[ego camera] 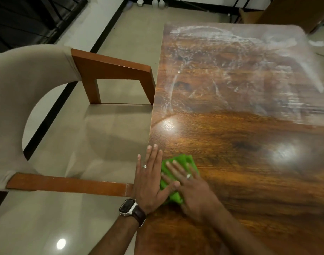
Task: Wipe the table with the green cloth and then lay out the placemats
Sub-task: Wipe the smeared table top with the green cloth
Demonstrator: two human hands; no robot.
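Keep your right hand flat and pressing the cloth down, working out from this near left corner of the desk toward the whitish smears at the far end. Its fingers lie straight and spread over the cloth, gripping nothing. Your left hand rests palm down, fingers straight, along the desk's left edge, thumb touching the cloth; use it only to brace

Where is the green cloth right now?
In the head view, the green cloth lies near the table's near-left edge, under the right hand, beside the left hand.
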